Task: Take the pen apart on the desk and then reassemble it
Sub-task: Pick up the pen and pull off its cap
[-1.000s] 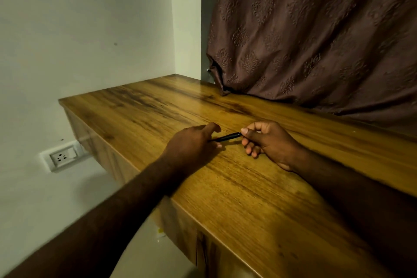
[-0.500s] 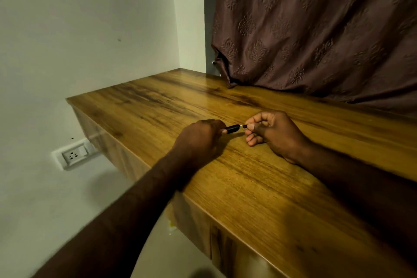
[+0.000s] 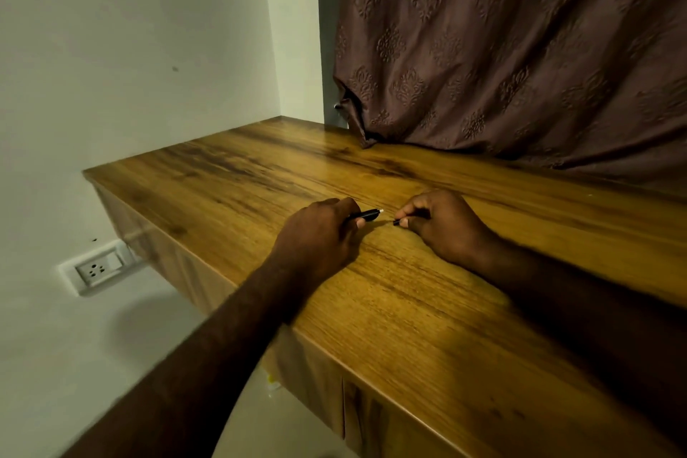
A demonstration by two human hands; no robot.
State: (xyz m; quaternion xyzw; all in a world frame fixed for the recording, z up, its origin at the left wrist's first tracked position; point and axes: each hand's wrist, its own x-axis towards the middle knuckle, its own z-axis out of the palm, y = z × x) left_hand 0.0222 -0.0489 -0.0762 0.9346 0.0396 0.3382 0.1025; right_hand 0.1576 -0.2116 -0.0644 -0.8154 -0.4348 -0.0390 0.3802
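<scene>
A black pen body [image 3: 366, 214] with a small white tip pointing right sticks out of my left hand [image 3: 319, 230], which grips it just above the wooden desk [image 3: 390, 309]. My right hand [image 3: 442, 225] rests on the desk a short gap to the right. Its thumb and forefinger pinch a small dark pen piece [image 3: 397, 222], mostly hidden by the fingers. The two pen parts are apart, with bare wood showing between them.
A brown patterned curtain [image 3: 520, 48] hangs down onto the back of the desk. A white wall with a power socket [image 3: 97, 269] is on the left, below the desk's left end. The desk's front edge runs diagonally under my left forearm.
The pen was held whole between both hands. It has now come apart: my right hand has drawn away to the right with a small piece, and my left hand keeps the body.
</scene>
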